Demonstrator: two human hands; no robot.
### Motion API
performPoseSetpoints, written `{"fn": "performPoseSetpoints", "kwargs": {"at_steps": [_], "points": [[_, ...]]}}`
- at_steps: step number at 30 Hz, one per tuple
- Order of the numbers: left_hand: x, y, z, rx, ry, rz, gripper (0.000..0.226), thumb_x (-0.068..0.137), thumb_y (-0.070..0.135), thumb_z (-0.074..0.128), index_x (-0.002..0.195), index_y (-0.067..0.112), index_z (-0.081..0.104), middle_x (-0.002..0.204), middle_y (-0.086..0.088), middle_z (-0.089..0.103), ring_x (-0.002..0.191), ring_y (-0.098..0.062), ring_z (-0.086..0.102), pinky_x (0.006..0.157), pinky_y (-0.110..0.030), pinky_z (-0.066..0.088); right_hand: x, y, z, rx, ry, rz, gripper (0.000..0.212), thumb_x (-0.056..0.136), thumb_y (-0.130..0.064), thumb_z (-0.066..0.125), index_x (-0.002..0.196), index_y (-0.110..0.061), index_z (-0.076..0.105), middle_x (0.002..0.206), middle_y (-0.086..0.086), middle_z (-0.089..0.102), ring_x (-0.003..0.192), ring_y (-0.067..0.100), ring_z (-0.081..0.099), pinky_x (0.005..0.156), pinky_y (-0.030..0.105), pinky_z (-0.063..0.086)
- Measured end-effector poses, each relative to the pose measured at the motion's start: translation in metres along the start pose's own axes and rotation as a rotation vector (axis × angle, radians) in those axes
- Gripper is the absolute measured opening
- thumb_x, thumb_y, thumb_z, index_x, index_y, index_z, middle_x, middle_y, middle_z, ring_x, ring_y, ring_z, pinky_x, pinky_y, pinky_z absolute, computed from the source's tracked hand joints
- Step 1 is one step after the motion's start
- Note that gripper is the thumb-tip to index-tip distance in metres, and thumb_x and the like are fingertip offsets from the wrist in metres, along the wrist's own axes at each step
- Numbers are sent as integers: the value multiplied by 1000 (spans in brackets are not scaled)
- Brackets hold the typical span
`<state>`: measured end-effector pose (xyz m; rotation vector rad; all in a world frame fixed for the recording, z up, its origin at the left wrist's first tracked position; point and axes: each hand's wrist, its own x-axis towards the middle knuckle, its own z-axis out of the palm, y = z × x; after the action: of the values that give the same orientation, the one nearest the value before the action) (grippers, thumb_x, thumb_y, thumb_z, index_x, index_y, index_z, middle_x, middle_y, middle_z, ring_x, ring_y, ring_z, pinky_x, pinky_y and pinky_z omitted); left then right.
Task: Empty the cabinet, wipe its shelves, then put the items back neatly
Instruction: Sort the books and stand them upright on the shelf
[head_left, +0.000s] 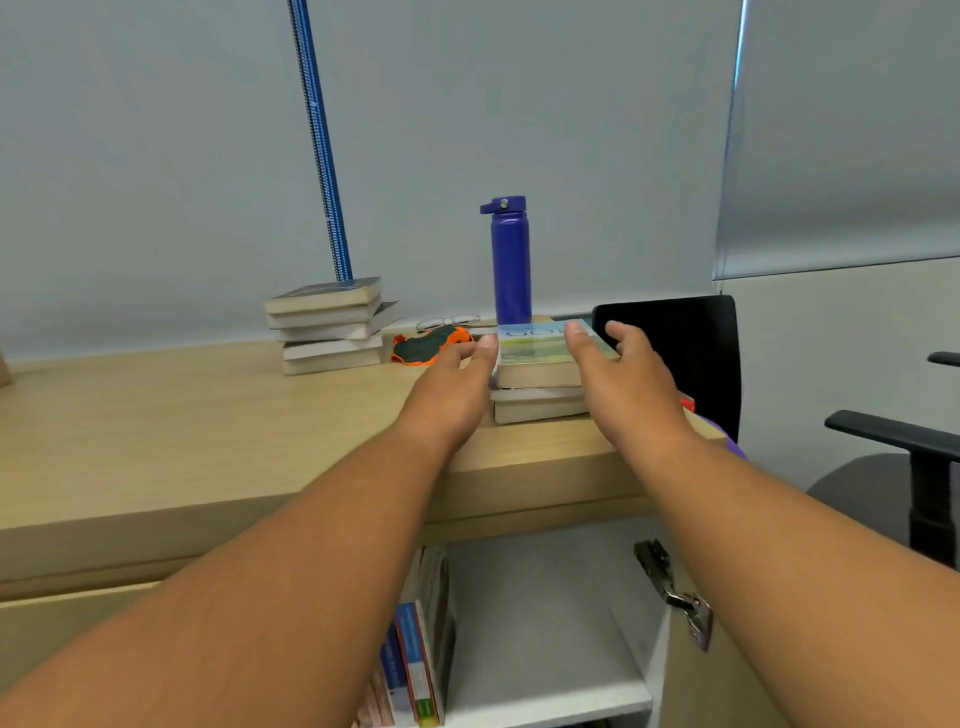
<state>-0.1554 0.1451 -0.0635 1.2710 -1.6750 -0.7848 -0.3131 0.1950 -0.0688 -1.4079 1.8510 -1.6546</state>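
On the wooden cabinet top (208, 415) lies a small stack of books (540, 405), the top book (535, 348) showing a green and blue cover. My left hand (457, 374) reaches to its left edge, fingertips straight and touching it. My right hand (628, 379) flanks the right side, thumb lying on the cover and fingers along the right edge. Below, the cabinet stands open with a white shelf (545, 649). A few books (421, 665) stand at the shelf's left, partly hidden by my left forearm.
A taller stack of books (332, 322) sits at the back left, beside an orange and dark cloth (431, 345), glasses (447, 322) and a purple bottle (511, 260). A black chair (675, 353) stands right of the cabinet. The door hinge (675, 592) juts out at the opening's right.
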Motion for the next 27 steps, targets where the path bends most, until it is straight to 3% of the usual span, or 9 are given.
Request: {"fn": "performPoseSetpoints", "kwargs": {"at_steps": [3,5,7,10,16,19,23,25,27], "points": [[25,-12,-17,71,131,3,45,102,58,39,128,26,58,130,2,60,109,-17,52,87,-32,37,9,-16,15,-150,188,-294,55,94,-62,50,139,-31,47,146,-7,44,137,15,36,112,47,36],[41,-25,-36,137,244,55,37,102,51,45,119,22,61,118,1,64,105,-18,56,84,-31,40,13,-40,32,-164,181,-464,44,95,-58,52,128,-30,55,137,-10,52,132,11,40,112,45,34],[58,-36,-60,158,303,71,33,102,49,48,113,22,63,110,1,64,103,-20,58,83,-32,42,19,-64,59,-111,88,-491,38,96,-55,53,121,-28,61,125,-11,56,124,11,46,99,31,39],[87,-52,-101,159,392,45,26,101,47,50,108,24,61,106,2,63,99,-19,57,82,-31,40,31,-87,109,-85,-59,-432,38,97,-57,51,118,-27,63,121,-10,56,111,9,50,83,28,38],[143,-85,-157,81,489,-28,21,100,47,50,103,28,58,119,-2,59,97,-20,58,75,-32,42,61,-92,203,-80,-274,-198,47,98,-63,42,124,-27,57,127,-6,58,103,11,51,77,32,40],[165,-103,-168,43,514,-85,27,97,51,53,112,30,58,127,-4,51,105,-26,60,89,-40,53,74,-88,232,-77,-334,-108,53,98,-64,42,135,-27,51,135,-3,55,117,17,53,84,34,42],[189,-113,-181,-76,546,-175,45,96,57,51,131,30,51,134,-3,42,117,-28,53,103,-46,47,96,-91,255,-2,-397,35,70,96,-66,44,151,-24,35,147,1,46,132,24,46,93,36,40],[203,-114,-189,-156,505,-210,56,95,61,50,140,29,45,138,-2,44,112,-25,49,99,-41,44,110,-93,268,93,-394,147,83,90,-75,44,154,-23,32,139,2,50,130,26,47,105,43,42],[215,-115,-191,-258,435,-255,68,92,67,49,146,26,41,131,2,47,109,-23,47,94,-39,42,123,-92,279,172,-396,248,97,81,-86,40,154,-23,35,114,1,55,110,24,56,108,50,42]]}}
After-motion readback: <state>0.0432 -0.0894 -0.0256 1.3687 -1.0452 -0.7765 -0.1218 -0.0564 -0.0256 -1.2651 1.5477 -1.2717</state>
